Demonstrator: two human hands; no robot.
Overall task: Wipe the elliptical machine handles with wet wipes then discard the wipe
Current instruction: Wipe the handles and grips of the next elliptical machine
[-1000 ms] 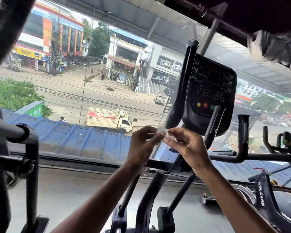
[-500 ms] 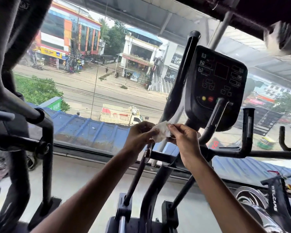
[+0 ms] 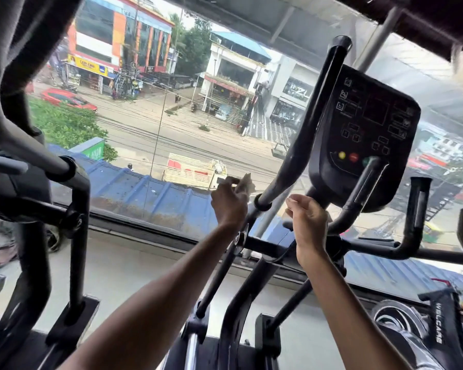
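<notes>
A crumpled white wipe (image 3: 246,182) was pinched at the fingertips of the left hand (image 3: 229,206), just left of the elliptical's black handle (image 3: 305,124). The right hand (image 3: 308,222) hung loosely curled and empty beside the handle's lower end. A neighbouring machine (image 3: 439,324) read "WELCARE".

Left hand (image 3: 229,206) pinches crumpled white wet wipe (image 3: 246,182) at its 12 o'clock, just beside the long black curved elliptical handle (image 3: 305,124) at 2 o'clock. Right hand (image 3: 308,222) loosely curled, nothing visible in it. Black console panel (image 3: 364,129) at its 1 o'clock.
</notes>
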